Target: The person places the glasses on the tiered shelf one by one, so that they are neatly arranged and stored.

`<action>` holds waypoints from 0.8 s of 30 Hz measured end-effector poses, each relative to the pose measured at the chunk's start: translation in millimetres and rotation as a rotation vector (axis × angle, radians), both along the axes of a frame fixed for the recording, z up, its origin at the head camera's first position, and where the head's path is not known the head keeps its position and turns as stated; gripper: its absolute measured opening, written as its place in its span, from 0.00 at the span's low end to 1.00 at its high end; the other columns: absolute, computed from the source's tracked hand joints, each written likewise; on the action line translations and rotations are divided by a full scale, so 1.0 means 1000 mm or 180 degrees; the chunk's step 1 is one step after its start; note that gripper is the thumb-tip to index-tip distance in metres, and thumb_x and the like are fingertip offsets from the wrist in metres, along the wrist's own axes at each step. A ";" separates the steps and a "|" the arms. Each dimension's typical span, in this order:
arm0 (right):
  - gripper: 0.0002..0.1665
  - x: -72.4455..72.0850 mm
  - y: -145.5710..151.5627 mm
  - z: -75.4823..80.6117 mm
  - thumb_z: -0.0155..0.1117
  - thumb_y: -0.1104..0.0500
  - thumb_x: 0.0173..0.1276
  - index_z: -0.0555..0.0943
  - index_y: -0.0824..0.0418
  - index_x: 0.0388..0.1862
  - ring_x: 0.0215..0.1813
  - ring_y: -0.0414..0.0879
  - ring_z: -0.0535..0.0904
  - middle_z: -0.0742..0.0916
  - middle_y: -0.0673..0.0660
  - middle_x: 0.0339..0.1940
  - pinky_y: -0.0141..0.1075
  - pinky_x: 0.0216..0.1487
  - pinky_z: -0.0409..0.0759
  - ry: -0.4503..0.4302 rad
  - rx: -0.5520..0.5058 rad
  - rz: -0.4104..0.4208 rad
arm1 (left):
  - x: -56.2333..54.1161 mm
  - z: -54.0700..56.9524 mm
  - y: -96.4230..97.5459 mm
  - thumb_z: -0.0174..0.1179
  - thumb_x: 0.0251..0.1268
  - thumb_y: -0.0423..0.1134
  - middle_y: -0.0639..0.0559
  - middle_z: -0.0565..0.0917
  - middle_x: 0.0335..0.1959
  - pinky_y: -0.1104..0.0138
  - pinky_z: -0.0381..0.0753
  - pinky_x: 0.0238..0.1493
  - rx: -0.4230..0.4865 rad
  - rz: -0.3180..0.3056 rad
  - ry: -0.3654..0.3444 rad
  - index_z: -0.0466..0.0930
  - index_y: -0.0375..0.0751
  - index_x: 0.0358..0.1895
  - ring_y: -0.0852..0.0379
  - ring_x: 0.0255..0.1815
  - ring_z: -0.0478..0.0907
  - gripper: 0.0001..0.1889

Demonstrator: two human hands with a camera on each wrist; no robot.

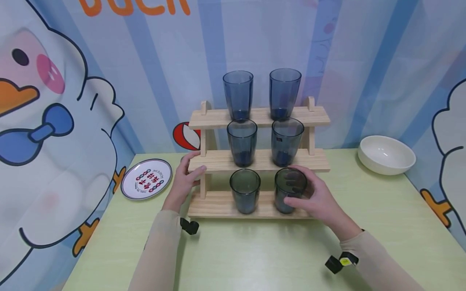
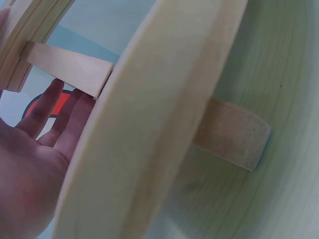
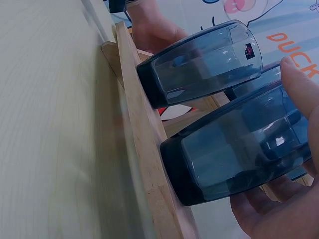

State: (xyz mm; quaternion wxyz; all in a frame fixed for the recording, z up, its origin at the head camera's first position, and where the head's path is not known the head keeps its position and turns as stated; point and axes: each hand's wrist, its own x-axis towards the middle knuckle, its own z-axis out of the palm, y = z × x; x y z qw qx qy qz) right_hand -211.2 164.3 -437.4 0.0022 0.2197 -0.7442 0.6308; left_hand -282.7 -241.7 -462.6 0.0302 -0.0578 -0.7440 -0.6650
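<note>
A three-tier wooden rack [image 1: 214,162] stands on the table with two blue-grey glasses on each tier. At its left end, my left hand [image 1: 180,182] holds the middle shelf, thumb at the front and fingers behind. The left wrist view shows that hand beside a board [image 2: 144,109] and an upright. My right hand [image 1: 324,200] grips the bottom-tier right glass [image 1: 281,196], thumb in front and fingers round the back. In the right wrist view, this glass [image 3: 229,149] has its base on the shelf, beside the bottom-tier left glass [image 3: 199,64].
A white plate [image 1: 132,184] with red lettering lies left of the rack, near my left hand. A white bowl [image 1: 386,161] stands at the back right of the pale green table [image 1: 247,258]. Behind hangs a striped cartoon curtain [image 1: 160,60].
</note>
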 end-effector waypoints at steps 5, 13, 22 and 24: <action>0.48 0.001 0.001 -0.001 0.78 0.70 0.63 0.68 0.56 0.80 0.61 0.44 0.82 0.79 0.56 0.68 0.32 0.58 0.82 0.0019 0.0024 -0.0007 | 0.000 0.000 0.001 0.64 0.77 0.43 0.47 0.62 0.81 0.37 0.79 0.61 -0.0014 -0.0002 0.0002 0.66 0.57 0.78 0.35 0.64 0.76 0.30; 0.48 0.002 0.011 0.003 0.77 0.67 0.64 0.66 0.56 0.81 0.60 0.40 0.82 0.80 0.61 0.67 0.30 0.56 0.81 0.0079 0.0296 -0.0096 | 0.000 0.000 -0.004 0.64 0.77 0.46 0.49 0.64 0.80 0.39 0.80 0.62 -0.0033 -0.0010 -0.0005 0.66 0.58 0.78 0.37 0.63 0.77 0.31; 0.45 0.005 0.048 0.010 0.66 0.76 0.69 0.61 0.66 0.82 0.67 0.39 0.80 0.81 0.58 0.69 0.29 0.64 0.79 0.0337 0.0120 -0.0021 | 0.002 0.008 -0.011 0.61 0.79 0.48 0.44 0.57 0.84 0.38 0.77 0.64 -0.0098 -0.0083 -0.0045 0.54 0.68 0.84 0.34 0.74 0.70 0.37; 0.42 0.006 0.059 0.012 0.63 0.76 0.72 0.61 0.65 0.82 0.67 0.39 0.80 0.81 0.57 0.70 0.28 0.64 0.79 0.0398 0.0092 -0.0073 | 0.004 0.013 -0.013 0.60 0.80 0.48 0.41 0.57 0.84 0.38 0.77 0.64 -0.0055 -0.0072 -0.0036 0.52 0.67 0.85 0.35 0.76 0.68 0.38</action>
